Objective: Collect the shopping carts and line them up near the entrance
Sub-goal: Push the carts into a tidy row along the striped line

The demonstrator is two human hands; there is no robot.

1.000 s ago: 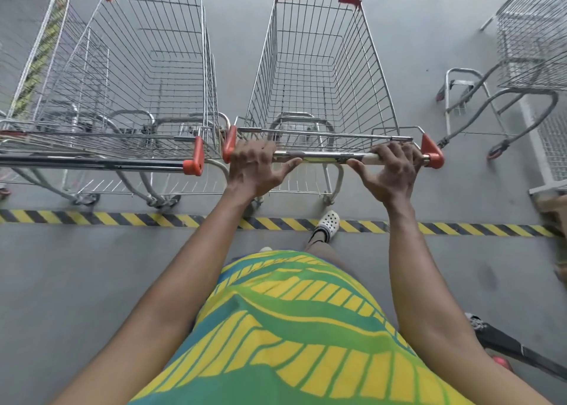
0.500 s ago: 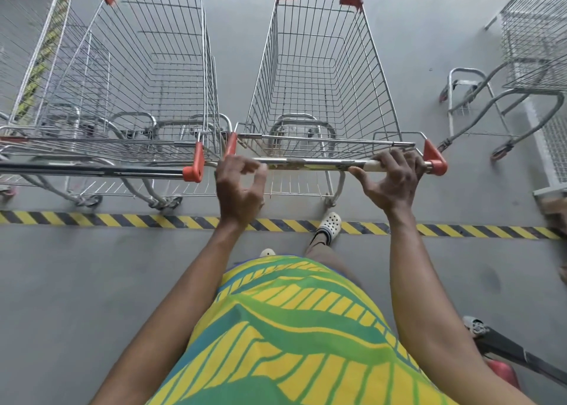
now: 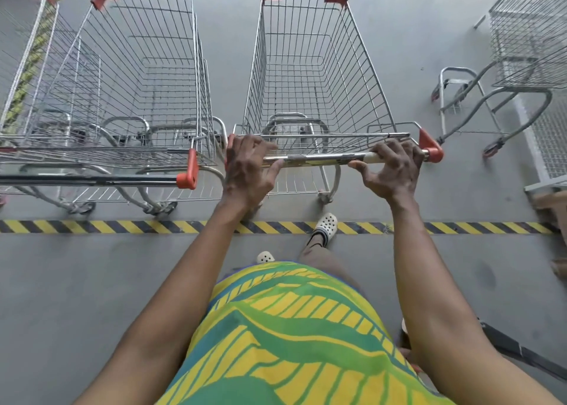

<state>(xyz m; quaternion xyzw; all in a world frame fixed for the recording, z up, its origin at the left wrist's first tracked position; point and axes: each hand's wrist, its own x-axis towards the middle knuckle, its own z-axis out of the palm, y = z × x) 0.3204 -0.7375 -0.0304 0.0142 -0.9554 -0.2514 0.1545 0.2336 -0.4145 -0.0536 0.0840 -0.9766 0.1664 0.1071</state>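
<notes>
Grey concrete floor [image 3: 76, 282] fills my view, crossed by a yellow-and-black striped line [image 3: 122, 226]. Just beyond the line stands the cart [image 3: 306, 67] I am watching. Nested carts [image 3: 138, 67] sit beyond the line's left stretch, and another cart [image 3: 527, 36] sits beyond its right end. Over the line, the person's left hand [image 3: 248, 171] grips the left end of the cart's handle [image 3: 316, 159], fingers [image 3: 254, 142] curled over it. The right hand [image 3: 392, 171] grips the handle near the right red cap. One white shoe [image 3: 325, 225] rests on the line.

Both hands [image 3: 249, 171] [image 3: 393, 171] on the cart handle [image 3: 316, 159]
</notes>
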